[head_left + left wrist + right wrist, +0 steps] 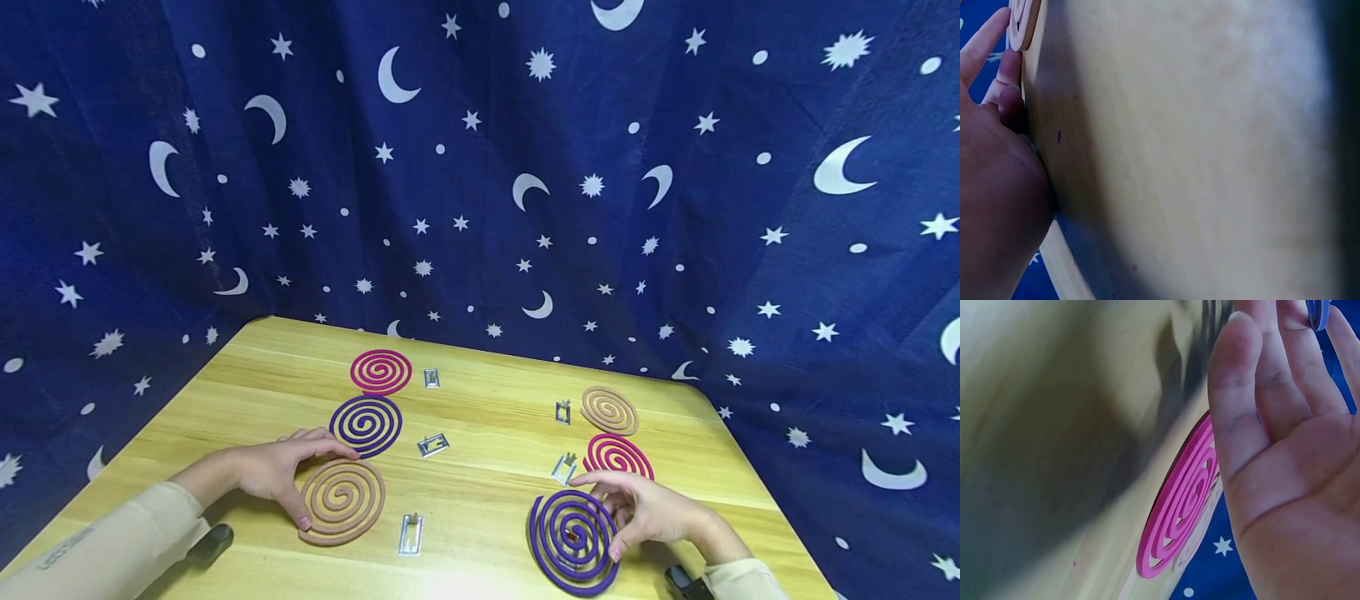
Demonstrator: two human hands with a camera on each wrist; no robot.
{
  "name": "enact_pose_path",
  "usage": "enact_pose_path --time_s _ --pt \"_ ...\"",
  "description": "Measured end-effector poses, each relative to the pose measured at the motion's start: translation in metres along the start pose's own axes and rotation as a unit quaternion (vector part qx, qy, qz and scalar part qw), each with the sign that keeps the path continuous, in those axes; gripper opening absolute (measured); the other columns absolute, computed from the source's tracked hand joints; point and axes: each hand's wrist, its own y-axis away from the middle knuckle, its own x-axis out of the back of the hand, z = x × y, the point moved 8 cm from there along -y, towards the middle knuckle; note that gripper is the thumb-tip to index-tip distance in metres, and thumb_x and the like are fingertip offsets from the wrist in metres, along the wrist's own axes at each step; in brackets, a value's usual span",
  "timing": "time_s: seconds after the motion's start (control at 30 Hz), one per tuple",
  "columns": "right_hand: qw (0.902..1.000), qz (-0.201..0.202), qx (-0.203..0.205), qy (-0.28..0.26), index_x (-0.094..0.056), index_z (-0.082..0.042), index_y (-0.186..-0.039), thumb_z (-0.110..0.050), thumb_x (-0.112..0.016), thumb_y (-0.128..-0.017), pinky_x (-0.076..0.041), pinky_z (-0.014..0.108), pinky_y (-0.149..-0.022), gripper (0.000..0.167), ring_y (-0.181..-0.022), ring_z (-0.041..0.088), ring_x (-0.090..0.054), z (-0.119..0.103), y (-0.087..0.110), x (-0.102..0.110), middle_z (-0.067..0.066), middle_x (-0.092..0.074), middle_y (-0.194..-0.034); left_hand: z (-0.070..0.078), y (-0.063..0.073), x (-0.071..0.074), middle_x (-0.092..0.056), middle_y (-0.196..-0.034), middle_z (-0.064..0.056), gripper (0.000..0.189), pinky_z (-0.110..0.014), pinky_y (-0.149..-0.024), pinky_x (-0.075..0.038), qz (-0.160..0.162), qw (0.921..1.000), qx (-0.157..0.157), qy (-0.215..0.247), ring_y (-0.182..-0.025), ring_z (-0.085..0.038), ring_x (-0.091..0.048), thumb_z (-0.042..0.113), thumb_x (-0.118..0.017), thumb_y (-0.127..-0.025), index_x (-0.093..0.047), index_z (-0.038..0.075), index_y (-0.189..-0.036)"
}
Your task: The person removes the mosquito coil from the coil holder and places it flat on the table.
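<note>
My left hand point(276, 473) spans the left side of a tan mosquito coil point(342, 500) lying on the table. Its thumb is at the coil's lower left edge, the fingertips at the upper edge, close to a purple coil point(366, 423). On the right, my right hand point(654, 512) holds another purple mosquito coil point(564, 537) by its right edge, over a metal stand that shows through the gaps. In the right wrist view that coil's rim point(1318, 314) shows beside the fingers. A pink coil point(611, 454) lies just beyond the right hand, partly hidden by it.
Metal coil stands lie beside the coils: one point(410, 535) near the left tan coil, one point(433, 445) behind it, one point(564, 469) by the pink coil. Farther back are another pink coil point(381, 372) and a tan one point(610, 411). A starry blue curtain point(480, 167) hangs behind.
</note>
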Motion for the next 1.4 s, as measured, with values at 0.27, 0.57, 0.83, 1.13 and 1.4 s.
enact_pose_path --time_s 0.27,0.57,0.83,1.13,1.4 --pt "0.9999 -0.01 -0.004 -0.013 -0.045 0.009 -0.141 0.0 -0.087 -0.072 -0.059 0.037 -0.066 0.082 -0.087 0.021 -0.065 0.002 -0.001 -0.003 0.031 -0.061 -0.105 0.002 0.001 0.0 -0.044 -0.14 0.001 0.093 -0.068 -0.101 -0.028 -0.003 1.0 -0.002 0.006 -0.131 -0.039 -0.033 0.043 -0.096 -0.058 -0.053 0.035 -0.14" --pt "0.9944 -0.034 -0.027 -0.097 -0.037 0.014 -0.144 0.01 -0.081 -0.074 -0.056 0.052 -0.081 0.083 -0.103 0.037 -0.067 0.008 0.0 -0.011 0.039 -0.056 -0.12 0.003 0.0 0.0 -0.042 -0.142 -0.002 0.094 -0.069 -0.102 -0.027 -0.003 1.0 -0.002 0.007 -0.132 -0.04 -0.031 0.042 -0.096 -0.058 -0.054 0.032 -0.141" --pt "0.9931 -0.032 -0.04 -0.105 -0.035 0.014 -0.145 0.01 -0.08 -0.077 -0.058 0.052 -0.074 0.082 -0.1 0.039 -0.068 0.008 0.001 -0.012 0.031 -0.058 -0.124 0.002 0.0 0.0 -0.04 -0.145 -0.006 0.094 -0.072 -0.101 -0.026 -0.001 1.0 0.002 0.007 -0.132 -0.042 -0.03 0.042 -0.096 -0.058 -0.053 0.033 -0.141" --pt "0.9914 -0.036 -0.04 -0.119 -0.034 0.014 -0.146 0.012 -0.077 -0.079 -0.055 0.056 -0.077 0.08 -0.102 0.042 -0.067 0.01 0.002 -0.011 0.039 -0.054 -0.127 0.001 0.001 0.0 -0.04 -0.145 -0.006 0.094 -0.072 -0.101 -0.027 -0.002 0.9999 0.007 0.007 -0.132 -0.042 -0.03 0.042 -0.097 -0.058 -0.053 0.035 -0.141" --pt "0.9903 -0.041 -0.033 -0.129 -0.033 0.014 -0.146 0.014 -0.075 -0.079 -0.055 0.057 -0.078 0.08 -0.102 0.043 -0.067 0.008 0.001 -0.01 0.041 -0.053 -0.127 0.003 0.002 0.001 -0.044 -0.137 0.0 0.093 -0.065 -0.1 -0.03 -0.001 1.0 0.001 0.002 -0.127 -0.035 -0.034 0.042 -0.096 -0.059 -0.053 0.035 -0.141"
